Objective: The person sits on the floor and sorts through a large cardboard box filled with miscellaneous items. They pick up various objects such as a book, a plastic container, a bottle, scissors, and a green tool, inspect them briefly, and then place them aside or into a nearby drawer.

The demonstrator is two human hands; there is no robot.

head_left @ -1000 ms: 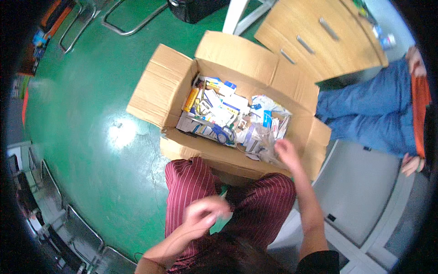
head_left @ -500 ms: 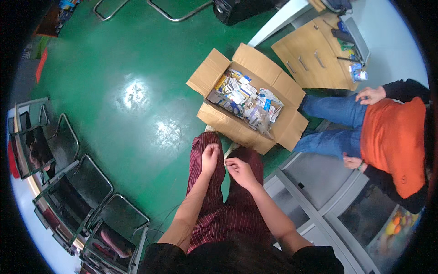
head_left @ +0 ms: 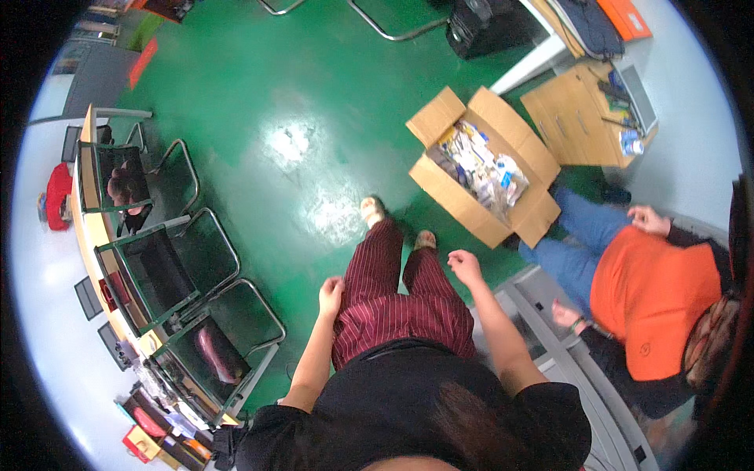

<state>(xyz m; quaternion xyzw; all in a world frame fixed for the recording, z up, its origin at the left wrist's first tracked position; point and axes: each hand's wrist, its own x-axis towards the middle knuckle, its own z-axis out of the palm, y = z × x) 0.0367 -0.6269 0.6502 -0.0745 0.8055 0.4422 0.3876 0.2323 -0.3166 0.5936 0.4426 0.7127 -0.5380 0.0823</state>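
Note:
My left hand (head_left: 331,297) hangs beside my left thigh, over the striped dark red trousers (head_left: 369,267). Its fingers are loosely curled and I see nothing in them. On the other side, my right hand (head_left: 465,268) is held out in the air past my right leg, fingers partly bent and apart, holding nothing. Ahead and to the right, an open cardboard box (head_left: 459,206) stands on the floor with its flaps folded outward. Many small boxes and clear plastic packets (head_left: 483,165) fill it. Neither hand touches the box.
A seated person in an orange vest (head_left: 652,282) and jeans is at the right, close to the box. Behind it stands a wooden drawer cabinet (head_left: 565,110). Several black mesh chairs (head_left: 157,267) line a desk at the left. A black bag (head_left: 487,27) lies at the far side.
My hands have moved apart from in front of my knees to either side of my legs. The view has shifted, and the box now appears farther off and more to the right.

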